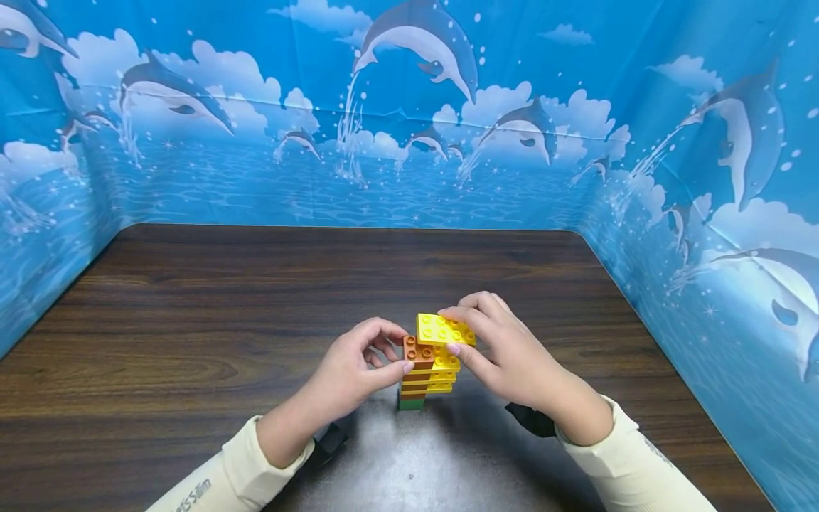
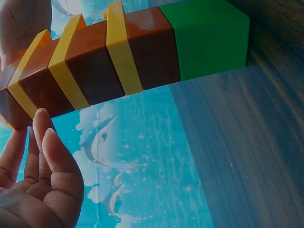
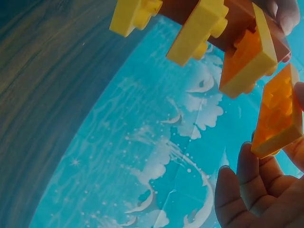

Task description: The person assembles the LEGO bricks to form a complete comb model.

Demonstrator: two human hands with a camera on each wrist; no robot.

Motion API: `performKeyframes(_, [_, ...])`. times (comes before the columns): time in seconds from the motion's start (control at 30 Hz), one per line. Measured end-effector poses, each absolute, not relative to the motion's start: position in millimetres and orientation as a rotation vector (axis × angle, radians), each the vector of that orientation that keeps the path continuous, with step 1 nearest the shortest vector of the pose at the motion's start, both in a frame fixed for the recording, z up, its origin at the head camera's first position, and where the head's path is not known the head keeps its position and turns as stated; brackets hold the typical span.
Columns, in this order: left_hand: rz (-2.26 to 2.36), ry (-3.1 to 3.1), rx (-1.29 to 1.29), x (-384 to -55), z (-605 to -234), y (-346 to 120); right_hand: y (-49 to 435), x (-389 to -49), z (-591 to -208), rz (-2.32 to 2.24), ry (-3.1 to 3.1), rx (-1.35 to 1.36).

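Observation:
A tower of building bricks stands upright on the table, with a green brick (image 1: 411,404) at its foot. Above that, brown bricks (image 2: 95,59) alternate with thin yellow plates (image 3: 197,33) that jut out to the right. My left hand (image 1: 352,363) pinches the top brown brick (image 1: 418,353) between thumb and fingers. In my right hand (image 1: 508,348), thumb and fingers grip a loose yellow plate (image 1: 446,330) by its right end, studs up. The right wrist view shows this plate (image 3: 278,109) tilted, with a gap between it and the tower.
The dark wood-grain table (image 1: 224,306) spreads around the tower. A blue curtain with dolphins (image 1: 384,163) hangs behind the table and along its sides. Dark straps (image 1: 530,419) show beneath the wrists.

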State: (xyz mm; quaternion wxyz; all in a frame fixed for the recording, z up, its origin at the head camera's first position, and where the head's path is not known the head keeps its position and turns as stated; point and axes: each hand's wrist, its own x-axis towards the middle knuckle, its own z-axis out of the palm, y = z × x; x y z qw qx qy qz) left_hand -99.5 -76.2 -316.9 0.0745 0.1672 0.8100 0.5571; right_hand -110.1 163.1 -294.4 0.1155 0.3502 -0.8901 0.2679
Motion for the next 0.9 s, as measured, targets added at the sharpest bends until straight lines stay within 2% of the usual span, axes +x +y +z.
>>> performKeyframes(0.9, [1.668,2.419,0.495,-100.3,-317.3,-75.8,154.5,-103.9,-293.0,0.62,-2.582,1.093])
